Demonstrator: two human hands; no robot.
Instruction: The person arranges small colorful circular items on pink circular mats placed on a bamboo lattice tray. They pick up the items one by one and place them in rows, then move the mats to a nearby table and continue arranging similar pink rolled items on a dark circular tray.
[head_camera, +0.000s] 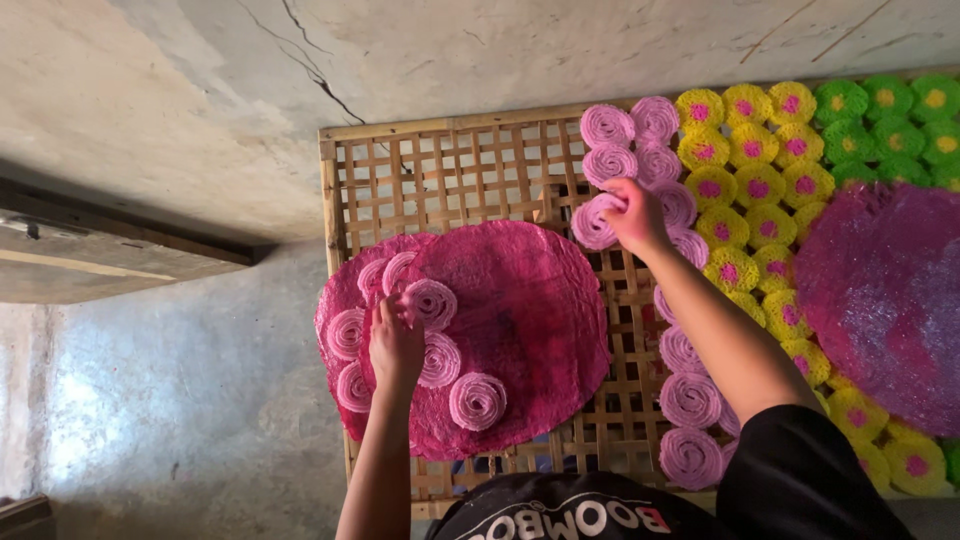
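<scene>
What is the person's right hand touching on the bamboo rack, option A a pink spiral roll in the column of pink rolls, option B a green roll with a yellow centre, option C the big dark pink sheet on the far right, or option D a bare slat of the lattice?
A: the right hand has its fingers on a pink spiral roll in the pink column, well away from the green rolls and the far-right sheet.

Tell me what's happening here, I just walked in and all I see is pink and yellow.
A person leans over a bamboo lattice rack. Their left hand rests among pink spiral discs lying on a large round magenta sheet. Their right hand holds one pink disc at a column of similar ones. Yellow discs and green discs fill the rack's right side.
</scene>
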